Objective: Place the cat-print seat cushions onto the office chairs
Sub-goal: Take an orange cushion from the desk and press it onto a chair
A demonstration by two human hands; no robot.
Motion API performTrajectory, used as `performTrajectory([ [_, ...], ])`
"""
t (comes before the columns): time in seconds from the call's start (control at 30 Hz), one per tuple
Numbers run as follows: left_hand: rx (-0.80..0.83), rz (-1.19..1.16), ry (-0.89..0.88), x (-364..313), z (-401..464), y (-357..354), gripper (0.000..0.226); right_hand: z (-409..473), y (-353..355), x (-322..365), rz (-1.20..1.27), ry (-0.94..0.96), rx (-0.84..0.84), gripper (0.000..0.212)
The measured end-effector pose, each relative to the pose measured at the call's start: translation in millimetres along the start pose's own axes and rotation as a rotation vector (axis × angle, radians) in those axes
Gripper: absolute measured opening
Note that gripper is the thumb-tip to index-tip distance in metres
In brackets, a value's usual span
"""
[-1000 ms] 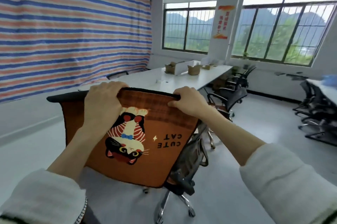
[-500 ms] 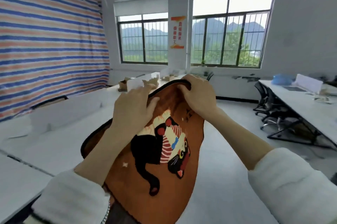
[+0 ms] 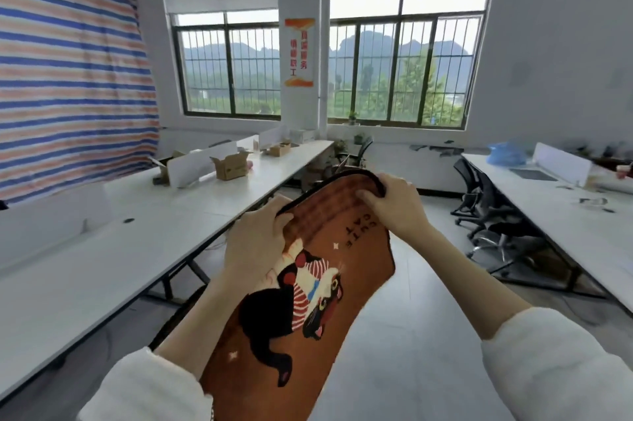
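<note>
Firmly, fingers (image 3: 368, 196) grip cushion (image 3: 308, 300) edge.

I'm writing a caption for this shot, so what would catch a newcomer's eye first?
The orange cat-print cushion fills the lower middle, held up in the air by its dark-edged top rim, the left hand and the right hand each gripping it. Next comes the striped tarp covering the left wall. Behind the cushion, barred windows show green hills, with black office chairs by the right-hand desk.
</note>
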State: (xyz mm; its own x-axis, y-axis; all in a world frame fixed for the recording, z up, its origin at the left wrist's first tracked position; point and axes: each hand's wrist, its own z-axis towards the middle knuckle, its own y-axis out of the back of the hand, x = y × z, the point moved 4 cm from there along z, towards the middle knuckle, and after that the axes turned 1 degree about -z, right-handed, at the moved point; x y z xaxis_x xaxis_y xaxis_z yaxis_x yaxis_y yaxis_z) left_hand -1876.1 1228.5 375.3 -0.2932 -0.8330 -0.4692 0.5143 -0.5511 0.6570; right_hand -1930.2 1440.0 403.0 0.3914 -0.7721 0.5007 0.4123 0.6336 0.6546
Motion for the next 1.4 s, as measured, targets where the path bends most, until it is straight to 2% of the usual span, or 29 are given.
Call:
performTrajectory([
  [0.17, 0.041, -0.102, 0.027, 32, 110, -112, 0.021, 89, -51, -122, 0.225, -0.141, 0.076, 0.014],
  [0.27, 0.022, -0.188, 0.093, 41, 175, -166, 0.022, 135, -72, -185, 0.294, -0.250, 0.161, 0.024],
  [0.43, 0.016, -0.261, 0.142, 48, 277, -272, 0.020, 234, -98, -288, 0.235, -0.291, 0.158, 0.010],
  [0.53, 0.071, -0.260, 0.156, 58, 321, -336, 0.021, 290, -115, -343, 0.230, -0.309, 0.133, 0.006],
  [0.63, 0.128, -0.326, 0.170, 59, 373, -399, 0.031, 353, -137, -395, 0.199, -0.263, 0.168, 0.006],
  [0.73, 0.059, -0.393, 0.183, 49, 429, -454, 0.040, 420, -165, -438, 0.134, -0.131, 0.246, 0.010],
  [0.8, 0.057, -0.386, 0.154, 40, 458, -480, 0.037, 454, -184, -450, 0.076, -0.016, 0.293, 0.014],
  [0.9, 0.084, -0.312, 0.141, 47, 498, -520, 0.019, 500, -209, -465, 0.022, 0.109, 0.326, 0.017],
  [1.1, -0.109, -0.256, 0.304, 102, 595, -593, 0.016, 610, -282, -528, -0.017, 0.154, 0.413, 0.020],
  [1.27, -0.320, -0.157, 0.415, 173, 680, -617, 0.020, 696, -364, -593, -0.004, 0.028, 0.578, 0.015],
  [1.4, -0.374, -0.045, 0.441, 224, 758, -639, 0.022, 775, -429, -610, 0.080, -0.020, 0.624, 0.015],
])
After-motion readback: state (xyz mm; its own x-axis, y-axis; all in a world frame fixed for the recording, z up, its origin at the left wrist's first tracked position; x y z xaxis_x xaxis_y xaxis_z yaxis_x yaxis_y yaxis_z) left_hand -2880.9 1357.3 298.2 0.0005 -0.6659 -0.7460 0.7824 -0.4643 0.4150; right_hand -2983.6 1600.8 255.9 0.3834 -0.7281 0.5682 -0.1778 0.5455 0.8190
